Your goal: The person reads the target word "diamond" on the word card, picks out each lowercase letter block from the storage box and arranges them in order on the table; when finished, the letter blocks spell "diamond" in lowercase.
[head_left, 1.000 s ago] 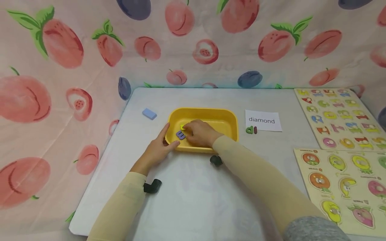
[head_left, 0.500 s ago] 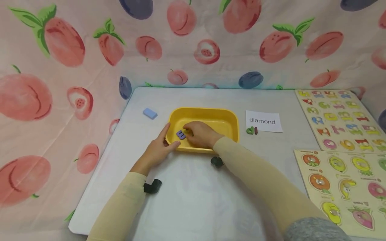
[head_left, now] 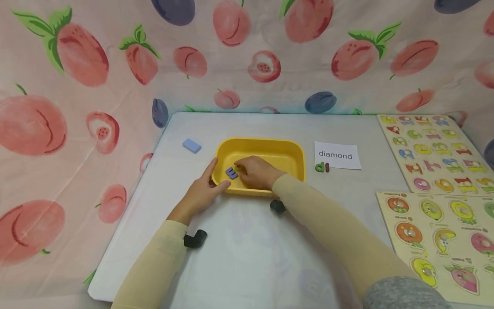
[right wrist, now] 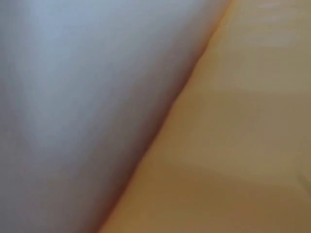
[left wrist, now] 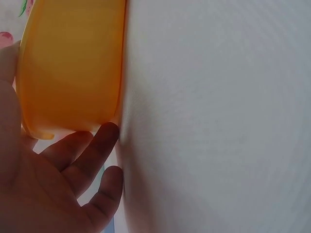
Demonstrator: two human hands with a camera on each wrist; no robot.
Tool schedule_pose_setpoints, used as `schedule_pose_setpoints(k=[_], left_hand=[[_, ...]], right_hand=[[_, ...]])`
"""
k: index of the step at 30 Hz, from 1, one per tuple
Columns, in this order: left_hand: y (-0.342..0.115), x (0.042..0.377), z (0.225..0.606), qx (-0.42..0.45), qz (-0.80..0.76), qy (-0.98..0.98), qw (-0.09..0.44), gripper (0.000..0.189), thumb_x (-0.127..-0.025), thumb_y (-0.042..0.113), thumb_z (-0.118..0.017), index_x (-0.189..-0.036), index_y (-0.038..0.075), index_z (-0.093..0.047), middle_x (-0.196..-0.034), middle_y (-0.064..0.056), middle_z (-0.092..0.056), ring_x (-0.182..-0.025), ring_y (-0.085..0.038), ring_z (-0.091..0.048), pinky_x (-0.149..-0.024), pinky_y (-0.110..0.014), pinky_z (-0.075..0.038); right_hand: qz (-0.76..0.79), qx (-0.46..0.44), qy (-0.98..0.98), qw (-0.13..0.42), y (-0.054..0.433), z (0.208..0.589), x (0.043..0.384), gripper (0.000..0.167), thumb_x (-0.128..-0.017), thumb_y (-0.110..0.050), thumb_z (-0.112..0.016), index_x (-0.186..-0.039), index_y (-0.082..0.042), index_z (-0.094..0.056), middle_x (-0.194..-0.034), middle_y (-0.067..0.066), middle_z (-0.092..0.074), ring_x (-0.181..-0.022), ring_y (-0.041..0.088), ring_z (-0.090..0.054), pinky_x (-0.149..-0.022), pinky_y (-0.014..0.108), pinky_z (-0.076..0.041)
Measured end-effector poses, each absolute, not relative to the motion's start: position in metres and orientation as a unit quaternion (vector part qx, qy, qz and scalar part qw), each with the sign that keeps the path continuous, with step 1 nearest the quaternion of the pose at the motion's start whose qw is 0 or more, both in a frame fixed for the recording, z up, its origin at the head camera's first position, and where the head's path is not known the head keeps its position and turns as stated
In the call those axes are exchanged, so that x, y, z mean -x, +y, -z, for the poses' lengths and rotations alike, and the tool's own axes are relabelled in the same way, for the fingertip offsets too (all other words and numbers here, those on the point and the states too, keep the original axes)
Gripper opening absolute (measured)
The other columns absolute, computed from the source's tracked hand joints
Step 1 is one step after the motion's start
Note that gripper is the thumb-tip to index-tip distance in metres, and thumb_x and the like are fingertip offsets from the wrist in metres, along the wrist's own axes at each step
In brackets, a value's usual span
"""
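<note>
My left hand (head_left: 198, 191) holds the left end of a yellow plastic tray (head_left: 289, 146), thumb at the near rim and index finger at the left side. The left wrist view shows its fingers (left wrist: 92, 150) against the outside wall. Inside the tray, my right hand (head_left: 258, 171) pinches a small yellow letter (head_left: 238, 167), mostly hidden by its fingers. Just left of those fingertips lies a purple letter (head_left: 231, 173) on the tray floor. In the right wrist view only the blurred tray (right wrist: 243, 145) and pale surface appear.
Right of the tray is a white card reading "diamond" (head_left: 335, 155), with a green letter d (head_left: 319, 167) and a dark red letter i (head_left: 327, 167) at its lower edge. Two wooden puzzle boards (head_left: 403, 155) lie far right. A blue block (head_left: 191, 146) sits back left.
My right fingers have closed over the yellow letter, which showed more a second ago. My left hand keeps its place on the tray.
</note>
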State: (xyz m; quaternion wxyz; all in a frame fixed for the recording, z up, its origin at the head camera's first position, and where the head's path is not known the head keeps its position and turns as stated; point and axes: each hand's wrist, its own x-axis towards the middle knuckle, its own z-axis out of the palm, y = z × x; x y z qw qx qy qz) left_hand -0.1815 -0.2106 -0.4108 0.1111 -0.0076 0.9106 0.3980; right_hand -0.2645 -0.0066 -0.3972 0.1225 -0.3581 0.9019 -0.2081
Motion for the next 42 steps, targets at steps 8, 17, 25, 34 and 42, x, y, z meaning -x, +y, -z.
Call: schedule_pose_setpoints(k=[8,17,25,34,42], left_hand=[[-0.2100,0.1814,0.4098,0.014,-0.397,0.911,0.112,0.092,-0.092,0.061,-0.061,-0.161,0.039,-0.005,-0.162,-0.010,-0.027,-0.145,-0.036,-0.030,-0.114,-0.058,-0.025],[-0.2105,0.1824,0.4087,0.006,-0.398,0.911,0.111,0.092,-0.092,0.061,-0.060,-0.162,0.038,-0.005,-0.161,-0.013,-0.030,-0.143,-0.036,-0.033,-0.114,-0.058,-0.026],[-0.2097,0.1822,0.4089,0.007,-0.396,0.911,0.113,0.092,-0.092,0.062,-0.060,-0.162,0.037,-0.005,-0.162,-0.011,-0.029,-0.144,-0.035,-0.033,-0.114,-0.057,-0.026],[-0.2084,0.1819,0.4092,0.011,-0.398,0.910,0.115,0.092,-0.092,0.061,-0.060,-0.161,0.038,-0.005,-0.161,-0.012,-0.031,-0.143,-0.035,-0.035,-0.114,-0.057,-0.027],[-0.2102,0.1818,0.4099,0.017,-0.397,0.910,0.115,0.091,-0.092,0.060,-0.061,-0.161,0.040,-0.005,-0.161,-0.012,-0.030,-0.143,-0.035,-0.034,-0.114,-0.057,-0.027]], right_hand=[[0.187,0.359,0.909,0.103,-0.0062,0.3975,0.2655,0.042,-0.099,-0.014,-0.058,-0.139,0.000,-0.057,-0.144,0.014,-0.053,-0.136,0.029,-0.045,-0.116,0.038,-0.029],[0.186,0.358,0.907,0.122,-0.0082,0.3970,0.2662,0.040,-0.100,-0.012,-0.057,-0.138,0.000,-0.057,-0.136,0.012,-0.061,-0.130,0.027,-0.052,-0.112,0.038,-0.036],[0.166,0.347,0.915,0.120,-0.0085,0.3975,0.2668,0.039,-0.101,-0.012,-0.055,-0.138,0.000,-0.058,-0.137,0.012,-0.060,-0.131,0.028,-0.051,-0.113,0.039,-0.034],[0.166,0.336,0.920,0.118,-0.0074,0.3968,0.2662,0.036,-0.101,-0.013,-0.057,-0.134,-0.002,-0.061,-0.132,0.010,-0.063,-0.126,0.027,-0.054,-0.111,0.039,-0.037],[0.200,0.327,0.918,0.100,-0.0026,0.3894,0.2646,0.036,-0.099,-0.013,-0.058,-0.133,-0.003,-0.062,-0.132,0.010,-0.063,-0.125,0.027,-0.054,-0.112,0.040,-0.036]])
